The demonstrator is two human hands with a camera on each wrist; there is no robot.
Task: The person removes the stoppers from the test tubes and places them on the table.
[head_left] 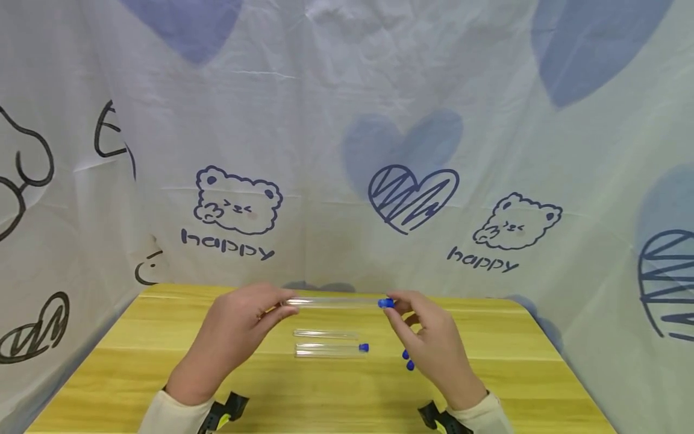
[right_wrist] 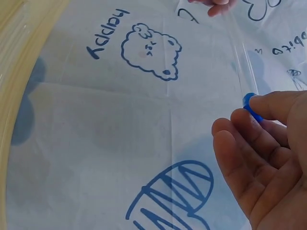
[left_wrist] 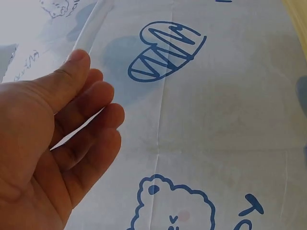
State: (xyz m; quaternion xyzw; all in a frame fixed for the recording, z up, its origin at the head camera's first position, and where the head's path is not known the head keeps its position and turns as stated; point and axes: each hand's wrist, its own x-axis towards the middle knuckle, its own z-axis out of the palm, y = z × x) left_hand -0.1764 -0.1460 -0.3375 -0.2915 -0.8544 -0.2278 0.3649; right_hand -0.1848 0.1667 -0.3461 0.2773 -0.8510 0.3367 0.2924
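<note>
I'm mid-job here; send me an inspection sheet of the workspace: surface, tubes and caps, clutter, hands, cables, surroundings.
Surface: table, yellow wood-grain top.
Tubes: held tube spans the hands; bare tube and capped tube lie below it in the head view; whether another lies against the capped one, cannot tell.
Caps: blue cap at the held tube's right end, seating unclear; two loose caps near the right hand.
Clutter: nothing seen.
Left hand: pinches the held tube's left end.
Right hand: pinches the blue cap.
Cables: nothing seen.
Surroundings: printed sheet.
</note>
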